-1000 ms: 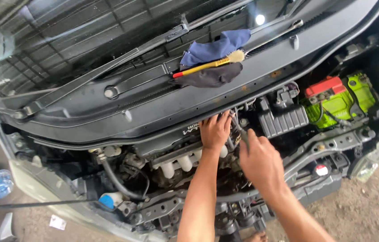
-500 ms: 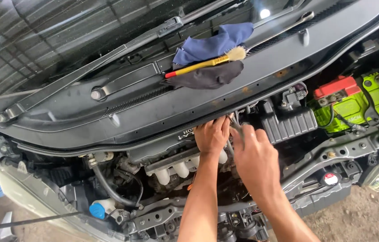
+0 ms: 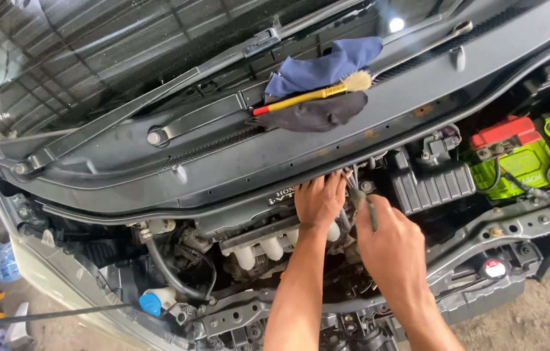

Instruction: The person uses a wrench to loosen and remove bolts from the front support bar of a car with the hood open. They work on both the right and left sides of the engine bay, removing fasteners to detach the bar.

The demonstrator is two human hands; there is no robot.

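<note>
A red, box-shaped terminal cover (image 3: 504,132) is seen at 3 o'clock, seated on a bright green battery (image 3: 522,162); a small dark label sits on the battery's front face. A round red-and-white sticker (image 3: 495,268) is noted at 4 o'clock on the front crossmember, and a blue reservoir cap (image 3: 150,304) at 8 o'clock.

Against the frame half a second back, the view has shifted slightly: the battery lies a little lower and the brush further right. Both hands remain at the rear of the engine, under the cowl edge.

The left hand (image 3: 319,200) is laid flat, fingers spread and loosely bent, against the hoses at centre; nothing is seen gripped. The right hand (image 3: 392,250) is closed around a slim grey-green tool (image 3: 364,203), its shaft angled toward 11 o'clock, tip just beside the left fingers.

On the matt black plastic cowl (image 3: 223,162) at 12 o'clock lie a soft blue cloth (image 3: 323,65), a dark cloth (image 3: 314,117), and a yellow-handled brush (image 3: 317,94) with pale bristles. White ribbed intake runners (image 3: 258,250) are seen at 7 o'clock of the left hand.
</note>
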